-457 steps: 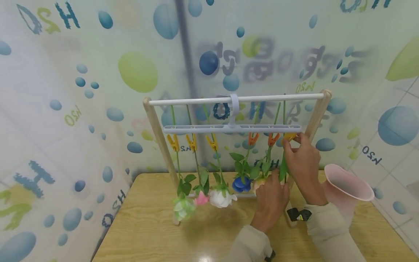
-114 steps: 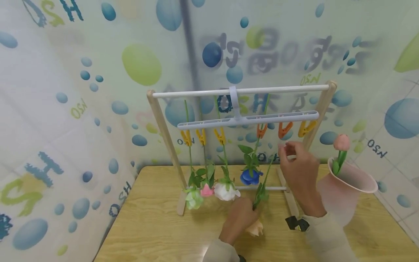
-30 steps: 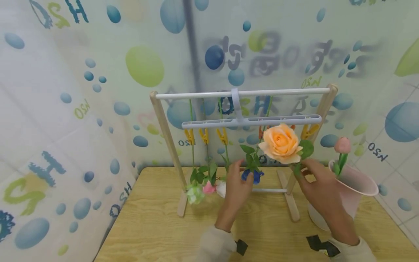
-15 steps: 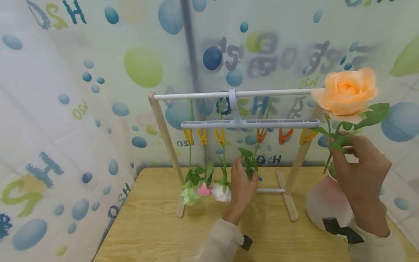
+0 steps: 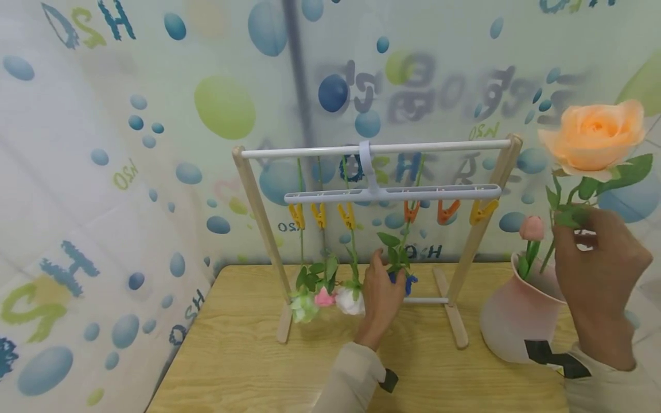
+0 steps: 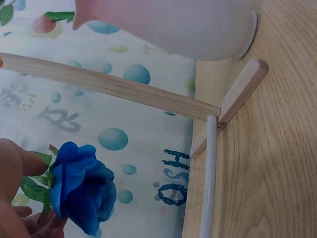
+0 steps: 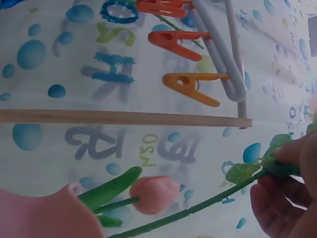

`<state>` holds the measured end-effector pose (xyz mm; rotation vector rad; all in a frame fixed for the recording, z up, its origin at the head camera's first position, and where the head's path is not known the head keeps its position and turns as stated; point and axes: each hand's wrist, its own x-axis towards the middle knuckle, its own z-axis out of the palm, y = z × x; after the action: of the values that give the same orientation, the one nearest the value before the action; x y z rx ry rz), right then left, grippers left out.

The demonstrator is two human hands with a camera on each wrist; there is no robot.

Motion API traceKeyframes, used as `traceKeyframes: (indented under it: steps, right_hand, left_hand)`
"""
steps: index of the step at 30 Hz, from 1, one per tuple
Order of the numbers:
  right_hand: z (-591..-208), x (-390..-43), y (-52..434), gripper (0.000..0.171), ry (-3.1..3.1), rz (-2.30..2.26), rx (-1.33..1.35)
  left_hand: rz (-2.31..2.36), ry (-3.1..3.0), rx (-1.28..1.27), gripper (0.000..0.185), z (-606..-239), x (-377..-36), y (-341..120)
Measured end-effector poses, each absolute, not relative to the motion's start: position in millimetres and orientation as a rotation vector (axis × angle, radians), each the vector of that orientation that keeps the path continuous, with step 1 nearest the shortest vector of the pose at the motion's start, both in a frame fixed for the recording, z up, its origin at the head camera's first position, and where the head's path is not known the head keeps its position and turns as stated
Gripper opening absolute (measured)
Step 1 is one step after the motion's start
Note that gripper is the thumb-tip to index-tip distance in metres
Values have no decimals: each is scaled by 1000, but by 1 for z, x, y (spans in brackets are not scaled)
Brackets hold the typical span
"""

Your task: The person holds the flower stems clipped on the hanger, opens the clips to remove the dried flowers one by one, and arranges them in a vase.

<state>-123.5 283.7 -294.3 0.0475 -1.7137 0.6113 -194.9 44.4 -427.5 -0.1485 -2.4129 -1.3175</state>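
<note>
My right hand [image 5: 599,258] pinches the leafy green stem of a peach rose [image 5: 596,135], bloom up. Its stem slants down into the mouth of a pink-and-white vase [image 5: 516,321], where a pink tulip [image 5: 532,228] stands. With thumb and fingers loosely curled about the leaves and stem under its bloom, my left hand [image 5: 382,298] holds a blue rose [image 6: 84,186]. That rose hangs head down from an orange clothespin [image 5: 411,212] on a pale hanger [image 5: 330,197]. Another orange clothespin [image 5: 448,212] and a yellow clothespin [image 5: 483,212] on the right hold nothing.
The hanger hooks over the white top bar of a wooden-legged rack [image 5: 260,218]. Left of the blue rose, a green flower [image 5: 303,308], a pink flower [image 5: 325,297] and a white flower [image 5: 350,300] hang from yellow clothespins. Under everything is a wood-grain table [image 5: 248,361].
The peach rose has left its orange clothespin and travelled right and up to the vase in my right hand. The tulip entered the vase earlier. My left hand has moved to the blue rose.
</note>
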Motion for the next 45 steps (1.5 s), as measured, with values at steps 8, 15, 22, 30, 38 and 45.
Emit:
traceKeyframes:
  steps: [8,15,22,30,38,45]
  right_hand:
    - [-329,-120,301,33,-1921,548,-107]
    - [-352,-119,309,41,-2129,616,-324]
    - [-359,-115,310,51,-2279,667,-395]
    - [-356,-111,314,68,-2462,762,-487]
    - [-352,-104,319,76,-2586,794,-300]
    - [-349,-108,320,47,-2560,641,-373]
  left_hand:
    - [-1286,-2448,-110,49,-431,-198,45]
    - [-1209,-2465,-137,30,-432,-200,44]
    - [-1176,-2477,-172,21,-432,-200,42]
    - [-1153,-2484,-189,22,-434,-200,43]
    - [-1155,-2496,-180,22,-434,-198,41]
    - [-1142,-2482,-194,20,-433,-198,42]
